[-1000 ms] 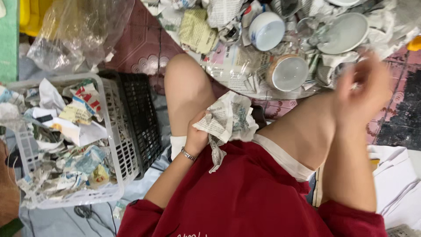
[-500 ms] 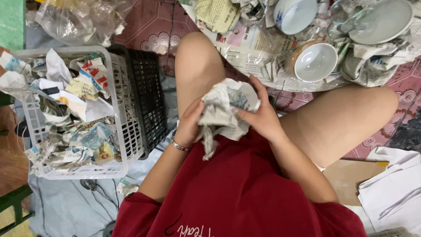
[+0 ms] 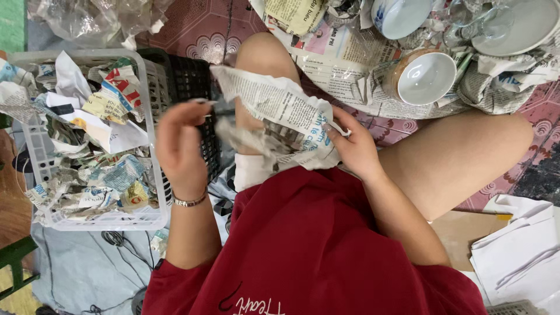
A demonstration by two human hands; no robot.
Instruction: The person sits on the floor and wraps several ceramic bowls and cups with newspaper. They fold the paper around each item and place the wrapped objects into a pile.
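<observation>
At the far left a white basket [image 3: 154, 146] holds crumpled paper scraps. Just right of it the left hand [image 3: 178, 143] pinches one edge of a newspaper bundle [image 3: 280, 125] over the lap; the right hand [image 3: 353, 146] grips its other side. Farther right, a white bowl [image 3: 426, 79] lies on spread newspaper on the floor.

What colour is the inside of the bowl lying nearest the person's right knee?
White inside, with a brownish outer rim; the bowl shows best in the head view, lying among newspaper.
</observation>
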